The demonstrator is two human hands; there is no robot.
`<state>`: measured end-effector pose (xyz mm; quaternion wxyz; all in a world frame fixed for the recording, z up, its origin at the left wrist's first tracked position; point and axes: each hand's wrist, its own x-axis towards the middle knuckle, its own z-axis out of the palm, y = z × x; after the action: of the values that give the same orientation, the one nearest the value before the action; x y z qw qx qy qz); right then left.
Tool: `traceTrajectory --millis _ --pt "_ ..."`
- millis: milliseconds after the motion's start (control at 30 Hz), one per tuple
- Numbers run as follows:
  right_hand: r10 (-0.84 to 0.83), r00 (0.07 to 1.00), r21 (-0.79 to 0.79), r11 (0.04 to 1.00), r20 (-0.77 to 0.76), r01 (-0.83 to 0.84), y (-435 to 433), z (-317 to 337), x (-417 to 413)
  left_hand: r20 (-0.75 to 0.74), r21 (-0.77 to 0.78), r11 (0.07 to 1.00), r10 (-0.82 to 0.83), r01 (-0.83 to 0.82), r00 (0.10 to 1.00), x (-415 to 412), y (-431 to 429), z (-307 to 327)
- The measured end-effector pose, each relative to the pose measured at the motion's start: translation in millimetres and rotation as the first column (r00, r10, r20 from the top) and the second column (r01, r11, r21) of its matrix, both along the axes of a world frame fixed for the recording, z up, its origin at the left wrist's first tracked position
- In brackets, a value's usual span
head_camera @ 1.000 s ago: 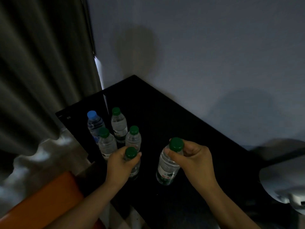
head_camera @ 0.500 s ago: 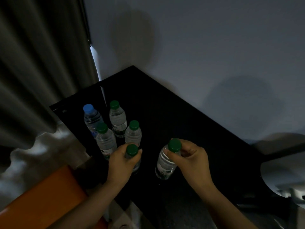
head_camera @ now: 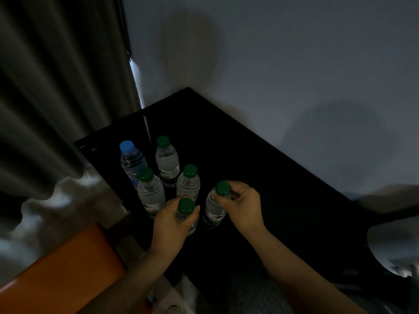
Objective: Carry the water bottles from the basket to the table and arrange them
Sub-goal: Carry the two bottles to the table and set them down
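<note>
Fingers point(head_camera: 195, 211) of left hand point(head_camera: 172, 225) clamped round neck of small clear plastic water bottle with green cap point(head_camera: 186, 205); fingers point(head_camera: 221, 197) of right hand point(head_camera: 246, 207) pinching neck of second green-capped clear bottle point(head_camera: 214, 210), tilted slightly. Holds both side by side, low over glossy black bench point(head_camera: 272, 177) near its left edge; cannot tell whether bases touch it. Just beyond, toward the left corner, stand three more green-capped bottles point(head_camera: 167, 159) and one blue-capped clear bottle point(head_camera: 131, 162), upright, close together.

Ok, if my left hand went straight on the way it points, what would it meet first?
Likely the green-capped bottle standing just beyond the left hand and its held bottle. They look almost touching, though depth is hard to judge in this dim view.
</note>
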<state>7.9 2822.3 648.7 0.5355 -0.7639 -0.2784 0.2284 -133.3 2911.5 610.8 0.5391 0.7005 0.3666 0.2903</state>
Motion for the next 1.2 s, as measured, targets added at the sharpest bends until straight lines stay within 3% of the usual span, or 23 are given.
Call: traceTrajectory --millis 400,533,667,733,800,867,933,1067,1200 --pt "-0.019 1.000 0.006 1.000 -0.016 0.019 12.5 -13.4 1.7 -0.016 0.053 0.998 -0.018 0.019 1.000 0.1 1.2 -1.1" --pt "-0.030 0.999 -0.064 0.998 0.015 0.030 6.8 -12.7 3.8 -0.027 0.047 0.999 -0.024 0.025 0.999 -0.4 2.8 -2.4" --pt "0.117 0.989 -0.200 0.975 0.090 -0.097 -2.4 -5.0 5.9 -0.017 0.012 0.999 -0.042 0.042 0.999 -1.7 3.1 -0.6" --pt "0.234 0.948 -0.376 0.916 0.215 -0.141 -10.6 1.3 7.1 -0.015 0.000 0.998 -0.064 0.064 0.998 -2.3 3.5 1.5" --pt "0.406 0.864 -0.599 0.784 0.297 -0.163 -22.7 8.9 7.8 -0.023 -0.010 0.996 -0.092 0.092 0.995 -3.7 4.3 4.3" --pt "0.551 0.791 -0.762 0.623 0.267 -0.177 -35.1 15.6 6.6 -0.034 -0.018 0.993 -0.117 0.117 0.993 -4.7 4.7 7.6" --pt "0.599 0.768 -0.824 0.538 0.226 -0.177 -45.1 18.4 2.4 -0.083 0.004 0.994 -0.108 0.109 0.991 -3.6 6.3 10.6" --pt "0.598 0.767 -0.861 0.494 0.234 -0.123 -58.3 24.4 -10.9 -0.243 0.104 0.983 -0.125 0.154 0.962 1.6 13.8 20.4" --pt "0.562 0.797 -0.861 0.497 0.222 -0.111 -74.0 28.9 -19.6 -0.421 0.250 0.904 -0.222 0.348 0.879 7.3 21.3 38.2"
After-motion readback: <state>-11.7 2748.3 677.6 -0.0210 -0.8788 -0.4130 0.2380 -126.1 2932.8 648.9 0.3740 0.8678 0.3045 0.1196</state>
